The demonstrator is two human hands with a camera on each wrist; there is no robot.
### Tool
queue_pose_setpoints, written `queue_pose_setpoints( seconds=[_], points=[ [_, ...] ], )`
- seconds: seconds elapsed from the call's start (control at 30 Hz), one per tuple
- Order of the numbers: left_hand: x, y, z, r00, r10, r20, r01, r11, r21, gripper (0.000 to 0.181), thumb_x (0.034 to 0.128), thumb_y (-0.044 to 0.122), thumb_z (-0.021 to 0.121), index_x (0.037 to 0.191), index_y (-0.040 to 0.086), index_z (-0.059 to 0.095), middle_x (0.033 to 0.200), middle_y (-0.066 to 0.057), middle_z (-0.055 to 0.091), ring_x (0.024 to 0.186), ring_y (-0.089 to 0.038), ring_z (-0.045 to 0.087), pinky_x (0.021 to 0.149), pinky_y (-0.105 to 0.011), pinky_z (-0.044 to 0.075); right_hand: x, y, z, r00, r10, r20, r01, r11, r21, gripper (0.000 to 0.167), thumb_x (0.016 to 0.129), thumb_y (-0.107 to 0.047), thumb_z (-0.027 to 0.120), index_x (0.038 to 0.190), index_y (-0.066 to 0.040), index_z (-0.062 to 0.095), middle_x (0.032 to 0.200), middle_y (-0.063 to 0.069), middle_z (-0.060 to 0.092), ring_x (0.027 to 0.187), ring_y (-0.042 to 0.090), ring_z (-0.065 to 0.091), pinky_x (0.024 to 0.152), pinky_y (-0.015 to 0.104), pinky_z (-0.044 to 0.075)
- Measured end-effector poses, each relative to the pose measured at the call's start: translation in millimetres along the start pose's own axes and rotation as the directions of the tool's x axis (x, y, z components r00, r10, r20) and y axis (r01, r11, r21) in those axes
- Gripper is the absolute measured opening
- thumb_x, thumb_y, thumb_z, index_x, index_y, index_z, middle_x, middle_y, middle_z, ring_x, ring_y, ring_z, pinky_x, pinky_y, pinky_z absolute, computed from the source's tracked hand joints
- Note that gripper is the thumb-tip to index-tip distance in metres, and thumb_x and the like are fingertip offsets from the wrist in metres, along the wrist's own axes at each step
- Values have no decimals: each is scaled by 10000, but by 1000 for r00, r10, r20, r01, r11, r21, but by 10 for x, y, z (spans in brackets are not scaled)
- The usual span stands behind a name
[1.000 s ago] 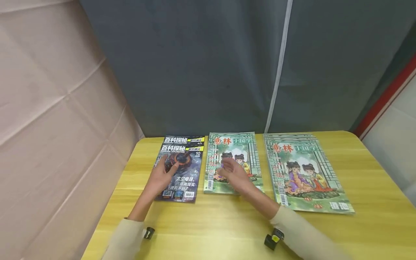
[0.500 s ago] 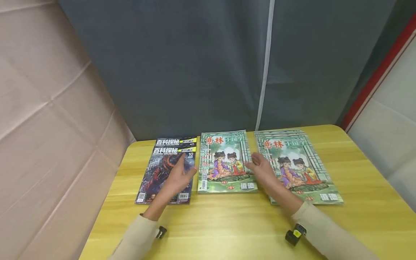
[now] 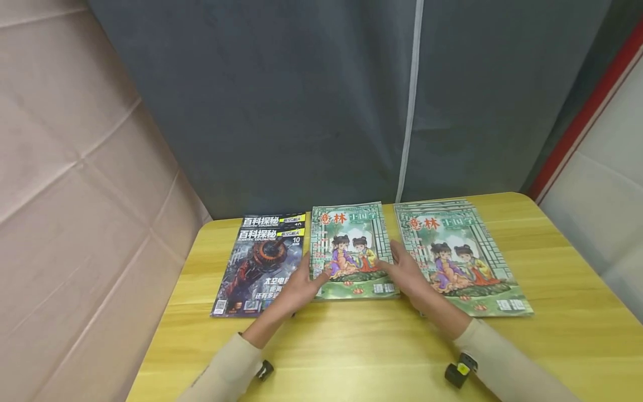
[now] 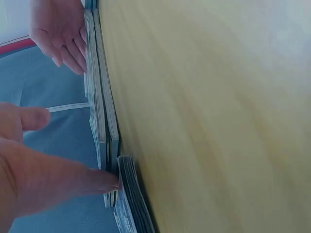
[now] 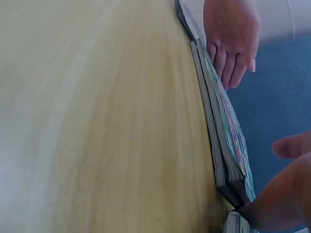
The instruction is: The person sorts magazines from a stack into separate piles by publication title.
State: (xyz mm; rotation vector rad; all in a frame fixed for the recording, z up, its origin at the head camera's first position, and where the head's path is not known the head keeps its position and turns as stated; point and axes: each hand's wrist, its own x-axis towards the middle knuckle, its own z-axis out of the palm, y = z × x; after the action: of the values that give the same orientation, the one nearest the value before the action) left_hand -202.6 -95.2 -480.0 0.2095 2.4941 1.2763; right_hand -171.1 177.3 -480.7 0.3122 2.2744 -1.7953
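A small stack of green illustrated magazines (image 3: 351,237) lies at the back of the yellow table, between two other stacks. My left hand (image 3: 300,287) is at its left edge, its fingers reaching down into the gap beside the dark science magazines (image 3: 256,265). At the right edge my right hand (image 3: 409,276) is placed likewise, next to the fanned pile of matching green magazines (image 3: 464,273). Both thumbs look raised above the cover in the wrist views, and the fingers extend straight. Whether the fingertips touch the middle stack's sides is partly hidden.
The yellow wooden table (image 3: 351,352) extends in front of the stacks. A dark grey curtain (image 3: 301,111) hangs right behind the table's back edge. Pale pink cloth (image 3: 90,223) stands at the left, and a red-edged white panel (image 3: 613,195) at the right.
My left hand has moved right, from over the dark magazines to the middle stack's left edge. My right hand went from above the middle stack to its right edge. The view has shifted slightly.
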Motion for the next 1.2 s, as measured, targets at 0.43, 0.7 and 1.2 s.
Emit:
queue_pose_setpoints(
  seconds=[0.43, 0.7, 1.2],
  points=[
    [113, 24, -15, 993, -23, -114, -25, 913, -406, 802, 1065, 211, 562, 1654, -84, 106, 1689, -243, 360, 1561, -438, 371, 1308, -566, 292, -11, -54, -55, 999, 40, -27, -37, 994, 102, 869, 1053, -234, 604, 1698, -49, 52, 1785, 190, 97, 1653, 411, 120, 1348, 591, 149],
    [321, 109, -126, 998, -60, -29, 36, 843, -537, 793, 1058, 252, 591, 1643, -85, 174, 1687, -296, 311, 1568, -453, 339, 1311, -575, 298, 2, -133, -75, 999, 45, -15, -43, 994, 102, 842, 1063, -222, 588, 1693, -26, 64, 1782, 202, 104, 1656, 401, 115, 1355, 569, 153],
    [439, 99, -8, 998, -52, 28, 59, 864, -500, 658, 992, 167, 704, 1503, 44, 308, 1240, -184, 618, 959, -228, 649, 828, -356, 612, 40, -166, -42, 996, -42, -79, 43, 999, 14, 795, 1077, -197, 571, 1679, -1, 90, 1736, 262, 209, 1598, 461, 254, 1298, 588, 317]
  ],
)
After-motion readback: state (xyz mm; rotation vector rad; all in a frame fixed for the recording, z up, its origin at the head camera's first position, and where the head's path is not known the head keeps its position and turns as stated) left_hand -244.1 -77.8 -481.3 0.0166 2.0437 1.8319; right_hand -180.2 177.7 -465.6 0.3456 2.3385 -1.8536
